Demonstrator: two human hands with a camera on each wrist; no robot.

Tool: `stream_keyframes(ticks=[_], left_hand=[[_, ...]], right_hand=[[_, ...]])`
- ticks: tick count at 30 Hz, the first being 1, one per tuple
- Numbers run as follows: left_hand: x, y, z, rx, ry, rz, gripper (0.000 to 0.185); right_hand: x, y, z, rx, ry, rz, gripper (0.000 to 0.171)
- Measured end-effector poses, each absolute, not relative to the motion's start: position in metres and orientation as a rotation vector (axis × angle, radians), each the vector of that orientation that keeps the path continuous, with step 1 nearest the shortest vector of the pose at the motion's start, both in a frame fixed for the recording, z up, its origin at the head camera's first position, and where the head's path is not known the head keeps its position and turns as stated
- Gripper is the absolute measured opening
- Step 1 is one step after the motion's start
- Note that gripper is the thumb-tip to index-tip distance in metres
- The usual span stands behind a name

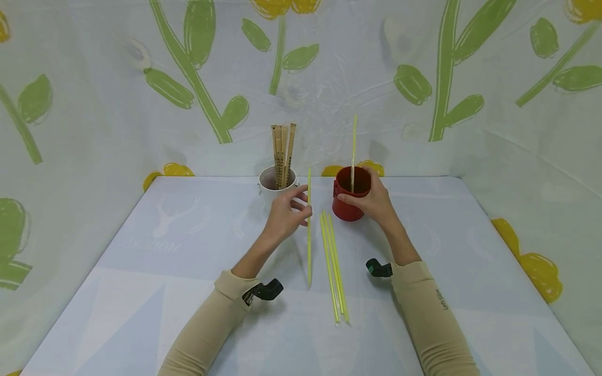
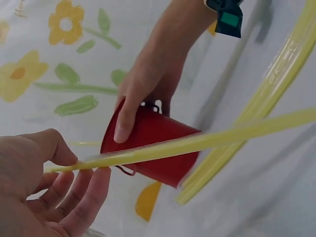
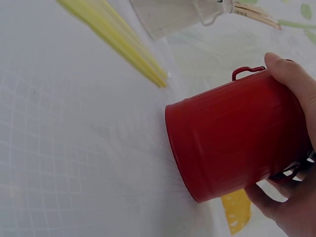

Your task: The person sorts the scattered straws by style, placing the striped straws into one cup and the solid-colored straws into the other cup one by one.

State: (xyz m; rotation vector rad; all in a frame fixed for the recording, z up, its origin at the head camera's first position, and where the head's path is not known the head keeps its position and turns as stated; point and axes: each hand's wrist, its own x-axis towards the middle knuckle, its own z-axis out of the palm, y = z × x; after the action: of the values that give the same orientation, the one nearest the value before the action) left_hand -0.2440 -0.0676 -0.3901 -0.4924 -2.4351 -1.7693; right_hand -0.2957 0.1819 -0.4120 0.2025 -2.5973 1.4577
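My left hand (image 1: 285, 214) pinches a yellow wrapped straw (image 1: 309, 245) between thumb and fingers, holding it lengthwise above the table. In the left wrist view that straw (image 2: 197, 142) passes in front of the red bucket (image 2: 165, 133). My right hand (image 1: 374, 201) grips the red bucket (image 1: 347, 210) by its rim, thumb on the near side. The right wrist view shows the bucket's wall (image 3: 237, 138) and base close up. One yellow straw (image 1: 355, 141) stands inside the bucket. Several more wrapped straws (image 1: 333, 271) lie side by side on the table between my hands.
Left of the red bucket stands a white bucket (image 1: 271, 196) holding several paper-wrapped sticks (image 1: 283, 149). The pale patterned table (image 1: 188, 313) meets a flower-printed curtain (image 1: 338, 68) at the back and sides. A dark wrist camera (image 1: 269, 290) sits on my left sleeve.
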Motion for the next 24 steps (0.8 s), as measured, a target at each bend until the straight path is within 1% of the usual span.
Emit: stream_keyframes(ticks=[9, 12, 13, 24], left_hand=[[-0.244, -0.062, -0.373, -0.479, -2.339, -1.727, 0.051], [-0.248, -0.059, -0.367, -0.508, -2.334, -1.695, 0.049], [-0.253, -0.058, -0.370, -0.521, -2.325, -1.676, 0.048], [-0.265, -0.037, -0.346, -0.610, -2.298, -1.534, 0.043]], right_hand=[[-0.296, 0.181, -0.411, 0.215, -2.590, 1.469, 0.097], [-0.296, 0.182, -0.413, 0.222, -2.585, 1.480, 0.096], [-0.296, 0.182, -0.413, 0.227, -2.581, 1.482, 0.096], [-0.295, 0.181, -0.412, 0.259, -2.554, 1.478, 0.094]])
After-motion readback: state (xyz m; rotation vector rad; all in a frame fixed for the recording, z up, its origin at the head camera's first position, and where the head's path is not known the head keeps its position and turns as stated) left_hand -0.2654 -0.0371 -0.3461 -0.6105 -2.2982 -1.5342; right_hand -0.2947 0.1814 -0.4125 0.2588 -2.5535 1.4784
